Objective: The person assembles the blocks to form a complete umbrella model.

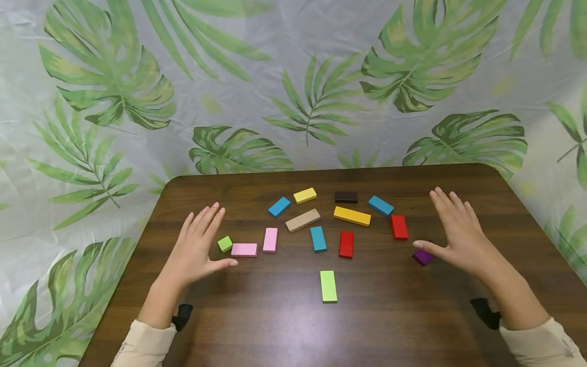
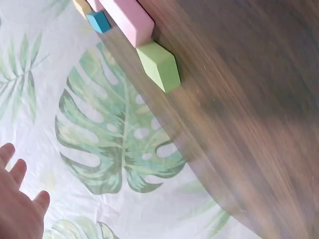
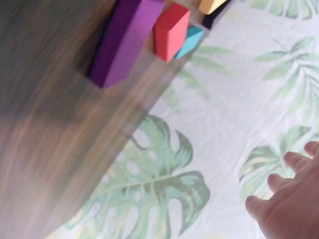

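My left hand (image 1: pixel 196 251), fingers spread and thumb out, is over the table's left side beside a small green block (image 1: pixel 225 244) and a pink block (image 1: pixel 244 250). On the right, my right hand (image 1: pixel 463 243) is spread too, its thumb overlapping a purple block (image 1: pixel 423 257) in the head view. Neither hand holds anything. In the left wrist view the green block (image 2: pixel 159 67) touches the end of a pink one (image 2: pixel 130 22). The right wrist view shows the purple block (image 3: pixel 122 47) near a red block (image 3: pixel 171 32).
Across the wooden table (image 1: pixel 257 316) lie several more blocks: a second pink (image 1: pixel 270 240), tan (image 1: pixel 303 220), orange-yellow (image 1: pixel 351 216), dark brown (image 1: pixel 346 197), blue (image 1: pixel 279 207), red (image 1: pixel 346 244). Nearest the front is a lime block (image 1: pixel 328 286). A leaf-print cloth (image 1: pixel 321 30) hangs behind.
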`<state>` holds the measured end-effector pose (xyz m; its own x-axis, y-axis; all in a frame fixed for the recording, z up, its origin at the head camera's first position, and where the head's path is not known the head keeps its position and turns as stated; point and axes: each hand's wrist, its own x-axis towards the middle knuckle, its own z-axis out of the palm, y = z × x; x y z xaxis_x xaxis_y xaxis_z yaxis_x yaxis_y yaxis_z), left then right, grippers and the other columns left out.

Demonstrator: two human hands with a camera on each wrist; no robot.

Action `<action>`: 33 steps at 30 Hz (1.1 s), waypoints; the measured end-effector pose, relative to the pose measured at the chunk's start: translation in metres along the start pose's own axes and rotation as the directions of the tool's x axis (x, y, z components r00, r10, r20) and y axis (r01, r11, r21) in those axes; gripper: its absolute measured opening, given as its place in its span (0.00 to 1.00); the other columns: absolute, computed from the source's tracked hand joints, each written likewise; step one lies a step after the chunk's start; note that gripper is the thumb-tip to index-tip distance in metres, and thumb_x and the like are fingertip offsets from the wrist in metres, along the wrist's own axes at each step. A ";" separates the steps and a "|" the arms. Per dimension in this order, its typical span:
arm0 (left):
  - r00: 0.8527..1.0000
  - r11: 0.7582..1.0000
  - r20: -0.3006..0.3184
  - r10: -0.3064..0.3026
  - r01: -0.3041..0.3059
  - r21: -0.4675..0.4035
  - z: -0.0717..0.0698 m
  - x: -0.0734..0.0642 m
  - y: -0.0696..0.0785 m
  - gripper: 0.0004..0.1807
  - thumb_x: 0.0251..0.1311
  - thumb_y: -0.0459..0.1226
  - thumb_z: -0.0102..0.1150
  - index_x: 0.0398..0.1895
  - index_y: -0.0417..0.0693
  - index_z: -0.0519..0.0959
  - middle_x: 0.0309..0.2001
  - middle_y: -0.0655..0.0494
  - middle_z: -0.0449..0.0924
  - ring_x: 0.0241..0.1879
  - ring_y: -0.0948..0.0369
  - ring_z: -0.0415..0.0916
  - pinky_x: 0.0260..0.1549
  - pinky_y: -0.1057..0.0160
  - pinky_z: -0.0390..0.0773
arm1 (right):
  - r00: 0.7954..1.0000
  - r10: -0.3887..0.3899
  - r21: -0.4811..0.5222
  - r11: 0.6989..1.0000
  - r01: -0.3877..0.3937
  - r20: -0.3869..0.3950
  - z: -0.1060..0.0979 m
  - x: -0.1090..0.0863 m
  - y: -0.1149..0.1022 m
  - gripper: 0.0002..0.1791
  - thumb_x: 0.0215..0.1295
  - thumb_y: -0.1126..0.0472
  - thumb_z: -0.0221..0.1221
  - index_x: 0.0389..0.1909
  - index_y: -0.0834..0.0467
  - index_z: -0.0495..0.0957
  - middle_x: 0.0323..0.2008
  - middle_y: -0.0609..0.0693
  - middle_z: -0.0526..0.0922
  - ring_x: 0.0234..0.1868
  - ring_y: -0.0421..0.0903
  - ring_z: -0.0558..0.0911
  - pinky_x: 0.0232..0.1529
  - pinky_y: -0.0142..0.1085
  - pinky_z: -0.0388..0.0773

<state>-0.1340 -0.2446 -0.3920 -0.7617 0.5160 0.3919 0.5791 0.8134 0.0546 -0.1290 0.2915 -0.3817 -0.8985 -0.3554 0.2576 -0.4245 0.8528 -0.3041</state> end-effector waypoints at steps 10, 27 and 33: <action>0.997 0.996 -0.078 0.022 -0.029 -0.090 0.005 -0.001 0.019 0.61 0.40 0.73 0.46 0.69 0.42 0.45 0.67 0.47 0.49 0.65 0.50 0.48 0.60 0.47 0.47 | 0.998 -0.055 0.161 0.985 0.057 -0.015 0.008 0.003 -0.014 0.59 0.46 0.52 0.68 0.70 0.57 0.36 0.68 0.59 0.43 0.67 0.58 0.43 0.63 0.50 0.39; 0.995 0.960 -0.080 -0.053 0.029 -0.279 0.023 -0.007 0.055 0.60 0.42 0.69 0.50 0.69 0.38 0.44 0.68 0.46 0.47 0.65 0.50 0.47 0.60 0.51 0.49 | 0.998 0.034 0.353 0.934 -0.049 0.048 0.029 0.005 -0.036 0.58 0.45 0.51 0.68 0.70 0.51 0.38 0.68 0.58 0.44 0.65 0.61 0.48 0.54 0.61 0.52; 0.992 0.924 -0.054 -0.114 0.086 -0.372 0.029 -0.007 0.069 0.60 0.41 0.69 0.53 0.69 0.39 0.44 0.68 0.49 0.45 0.65 0.53 0.45 0.59 0.49 0.52 | 0.999 0.012 0.365 0.931 -0.025 0.038 0.038 0.007 -0.040 0.56 0.47 0.50 0.67 0.70 0.55 0.40 0.67 0.60 0.47 0.65 0.61 0.50 0.53 0.61 0.54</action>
<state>-0.0976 -0.1841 -0.4179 -0.8061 0.4047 0.4317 0.5776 0.6965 0.4257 -0.1223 0.2400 -0.4031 -0.9073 -0.3592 0.2187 -0.4130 0.6633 -0.6241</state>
